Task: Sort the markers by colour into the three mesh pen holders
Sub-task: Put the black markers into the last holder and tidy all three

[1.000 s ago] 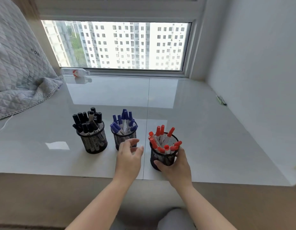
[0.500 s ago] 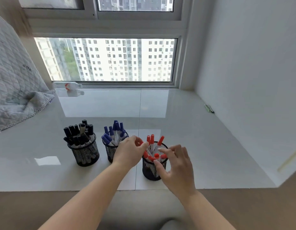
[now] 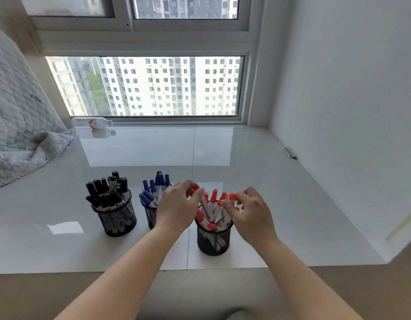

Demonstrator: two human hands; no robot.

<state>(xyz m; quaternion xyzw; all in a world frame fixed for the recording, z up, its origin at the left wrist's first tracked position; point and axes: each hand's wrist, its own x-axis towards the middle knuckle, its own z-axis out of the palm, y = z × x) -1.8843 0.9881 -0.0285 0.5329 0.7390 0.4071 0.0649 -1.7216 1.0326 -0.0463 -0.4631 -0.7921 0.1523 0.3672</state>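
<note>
I see the glossy white counter running up to the window, with a grey quilted blanket heaped at its left edge. A plastic bottle lies on its side just below the window frame, and a small green-and-black object, too small for me to name, sits against the right wall.

Three black mesh pen holders stand in a row near the front edge. The left holder is packed with black markers. The middle holder, partly hidden behind my left hand, carries blue markers. The right holder is the closest to me and holds red markers, which splay outward above its rim.

Both hands are over the right holder. My left hand has its fingers curled and pinches a red cap at the fingertips. My right hand is curled too, and it appears to pinch another red-capped marker, though motion blur makes that grip hard to confirm.
</note>
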